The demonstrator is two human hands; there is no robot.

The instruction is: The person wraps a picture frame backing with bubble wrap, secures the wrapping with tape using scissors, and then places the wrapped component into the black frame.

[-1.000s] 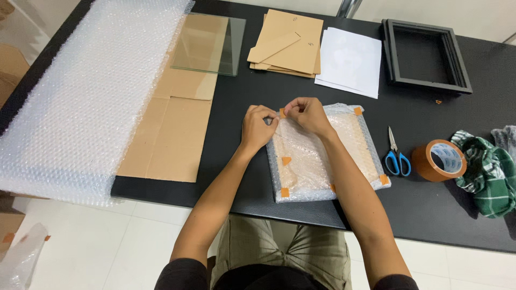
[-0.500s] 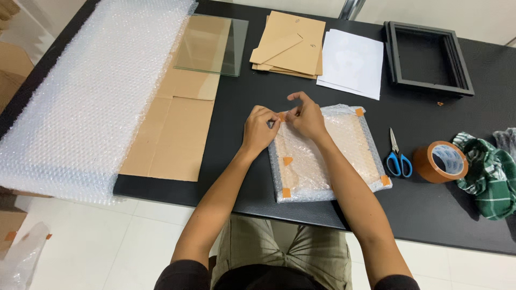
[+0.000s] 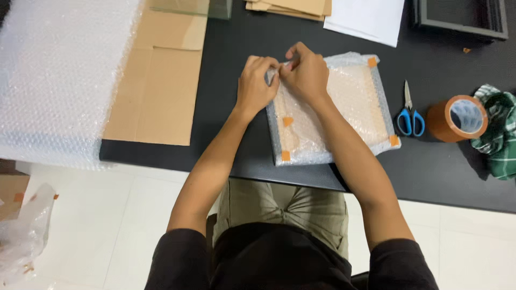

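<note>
While both hands, left hand (image 3: pixel 256 86) and right hand (image 3: pixel 307 75), pinch the eleven-o'clock corner of the flat square bubble-wrapped parcel (image 3: pixel 336 110), blue-handled scissors (image 3: pixel 410 117) lie at its three o'clock.

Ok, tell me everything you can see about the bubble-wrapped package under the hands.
The bubble-wrapped package is flat and square, clear bubble wrap over a pale tan panel with a grey edge. Small orange tape pieces hold the wrap at several corners. It lies flat on the black table near its front edge. The left hand and right hand pinch its far left corner.
</note>
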